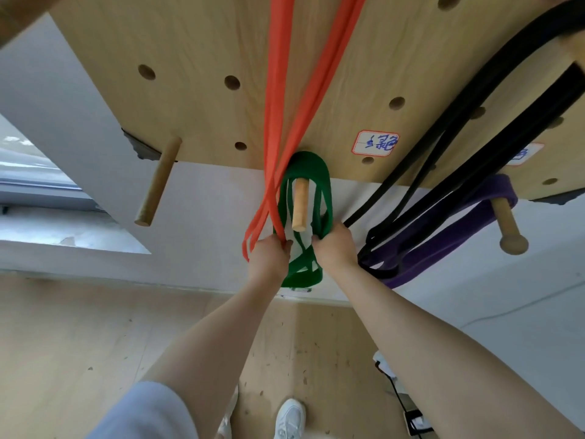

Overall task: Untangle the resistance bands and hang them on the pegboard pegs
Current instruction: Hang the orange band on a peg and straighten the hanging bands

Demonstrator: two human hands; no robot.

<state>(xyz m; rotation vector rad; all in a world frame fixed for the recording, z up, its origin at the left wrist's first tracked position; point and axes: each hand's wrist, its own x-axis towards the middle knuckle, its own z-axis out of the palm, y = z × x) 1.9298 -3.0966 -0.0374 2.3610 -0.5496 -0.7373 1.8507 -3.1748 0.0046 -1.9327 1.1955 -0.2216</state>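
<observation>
Green band (311,175) is looped over the middle peg (300,205) of the wooden pegboard (196,52), and I clamp my left hand (269,256) and right hand (335,248) on its hanging strands, apparently to spread them untwisted beside the orange band (278,99).

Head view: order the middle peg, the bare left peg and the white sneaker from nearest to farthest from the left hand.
From the left hand:
1. Middle peg, just up and right, inside the green band.
2. Bare left peg, farther left on the pegboard.
3. White sneaker, down on the floor.
</observation>
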